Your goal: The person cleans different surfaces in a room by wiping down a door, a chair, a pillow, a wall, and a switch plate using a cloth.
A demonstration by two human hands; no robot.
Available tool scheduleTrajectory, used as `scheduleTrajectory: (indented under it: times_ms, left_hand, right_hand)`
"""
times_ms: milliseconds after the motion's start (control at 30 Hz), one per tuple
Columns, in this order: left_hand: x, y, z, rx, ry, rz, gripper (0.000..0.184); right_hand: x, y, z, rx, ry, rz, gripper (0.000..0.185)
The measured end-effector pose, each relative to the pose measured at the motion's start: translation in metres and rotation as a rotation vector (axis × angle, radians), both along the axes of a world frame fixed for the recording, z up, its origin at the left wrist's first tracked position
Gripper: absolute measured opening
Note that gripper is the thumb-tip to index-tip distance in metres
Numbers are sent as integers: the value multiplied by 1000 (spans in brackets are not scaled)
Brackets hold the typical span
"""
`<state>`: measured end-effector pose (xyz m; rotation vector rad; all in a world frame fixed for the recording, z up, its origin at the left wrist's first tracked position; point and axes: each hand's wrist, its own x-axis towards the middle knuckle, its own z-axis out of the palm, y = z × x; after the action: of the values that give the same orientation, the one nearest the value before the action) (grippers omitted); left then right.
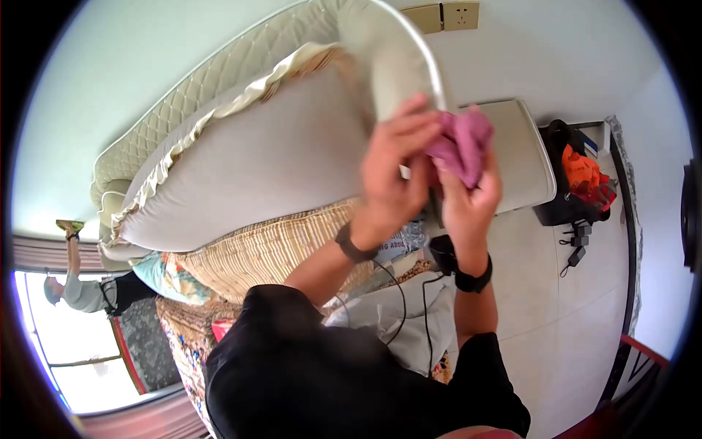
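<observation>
Headboard (402, 66) arches beyond left grip (393, 175). Pillow (256, 154) to left of left grip. Nightstand (515, 154) behind right grip (472, 212), reaching out to its right. Left grip blurred, fingers against left side of cloth (468, 139); whether clasping, cannot tell. Right grip pinches cloth from below. Cloth bunched, no clear long axis; sits directly above right grip, which is nearer.

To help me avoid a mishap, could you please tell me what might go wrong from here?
The dark cables near the person's wrists could snag as the hands move. If the purple cloth, held in the right hand with the left hand against it, is damp, which I cannot tell, it might mark the pale headboard.
</observation>
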<state>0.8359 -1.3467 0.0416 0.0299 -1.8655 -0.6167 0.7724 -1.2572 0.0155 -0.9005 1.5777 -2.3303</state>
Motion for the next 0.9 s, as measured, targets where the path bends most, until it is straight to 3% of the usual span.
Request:
scheduleTrajectory:
  times_ms: [100, 167, 267, 367, 400, 533, 633, 733, 900]
  left_hand:
    - [46, 14, -11, 193, -214, -176, 34]
    - [111, 4, -24, 187, -481, -113, 30]
    - [174, -16, -33, 145, -503, -106, 31]
    - [233, -29, -24, 654, -563, -77, 36]
    - [251, -38, -24, 700, -568, -40, 40]
    - [308, -61, 9, 505, -450, 175, 46]
    - [336, -81, 22, 244, -302, 361, 47]
    - [337, -95, 42, 195, -231, 461, 44]
    - [312, -122, 33, 57, -309, 548, 39]
  right_hand:
    - [53, 22, -9, 61, -136, 16, 46]
    - [97, 29, -26, 192, -214, 70, 46]
    - [146, 14, -50, 233, -141, 127, 51]
    - [193, -18, -45, 175, -86, 184, 54]
    - [205, -29, -47, 211, -81, 237, 55]
    - [243, -74, -24, 216, 166, 337, 58]
    - [260, -104, 8, 204, 396, 270, 64]
    - [274, -129, 34, 49, 397, 200, 61]
    - [259, -160, 16, 30, 501, 110, 58]
